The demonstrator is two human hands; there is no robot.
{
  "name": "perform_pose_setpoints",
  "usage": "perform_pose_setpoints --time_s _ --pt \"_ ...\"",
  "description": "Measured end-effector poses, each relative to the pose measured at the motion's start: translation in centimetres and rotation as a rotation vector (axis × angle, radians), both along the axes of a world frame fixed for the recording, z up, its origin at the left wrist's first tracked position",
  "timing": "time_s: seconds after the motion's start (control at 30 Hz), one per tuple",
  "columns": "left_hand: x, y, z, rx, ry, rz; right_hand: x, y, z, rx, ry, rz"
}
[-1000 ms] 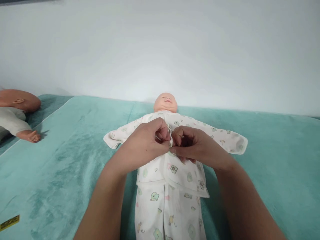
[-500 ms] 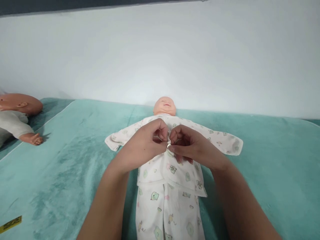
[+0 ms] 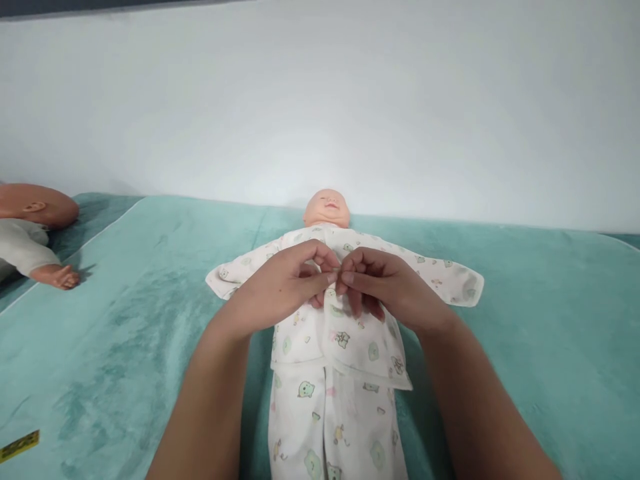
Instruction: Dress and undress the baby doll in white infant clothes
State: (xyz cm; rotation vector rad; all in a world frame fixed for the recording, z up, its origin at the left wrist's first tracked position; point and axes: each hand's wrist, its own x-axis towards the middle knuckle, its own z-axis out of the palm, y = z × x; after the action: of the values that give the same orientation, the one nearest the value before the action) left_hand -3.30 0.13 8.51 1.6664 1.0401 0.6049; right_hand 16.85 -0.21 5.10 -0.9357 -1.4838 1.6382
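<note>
A baby doll (image 3: 327, 208) lies on its back, dressed in a white baby shirt (image 3: 350, 347) printed with small green and pink animals. Its sleeves spread out to both sides. Matching baby pants (image 3: 350, 427) cover the legs below the hem. Over the chest, my left hand (image 3: 293, 280) pinches the shirt's front edge between thumb and fingers. My right hand (image 3: 387, 283) meets it there, thumb and index finger also closed on the front edge. The fingertips nearly touch and hide whatever fastener is between them.
A teal plush blanket (image 3: 150, 333) covers the surface, with a pale wall (image 3: 320, 100) behind. Another doll (image 3: 37, 207) in pale clothing lies at the far left, partly out of frame. A yellow label with dark markings (image 3: 20, 445) is at the lower left.
A small, shiny white button-like piece seen between the fingertips is now covered. The left thumb has shifted up and the fingertips have come closer together. The view has moved slightly.
</note>
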Motion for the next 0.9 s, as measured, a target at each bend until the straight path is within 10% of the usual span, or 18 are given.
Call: perform_pose_setpoints --time_s 0.27,0.9 --pt "-0.1 -0.1 -0.2 0.081 0.161 -0.015 0.1 0.7 -0.7 -0.235 0.248 -0.261" --pt "-0.2 -0.4 1.1 0.099 0.138 0.035 0.2 0.6 -0.9 -0.218 0.341 -0.256"
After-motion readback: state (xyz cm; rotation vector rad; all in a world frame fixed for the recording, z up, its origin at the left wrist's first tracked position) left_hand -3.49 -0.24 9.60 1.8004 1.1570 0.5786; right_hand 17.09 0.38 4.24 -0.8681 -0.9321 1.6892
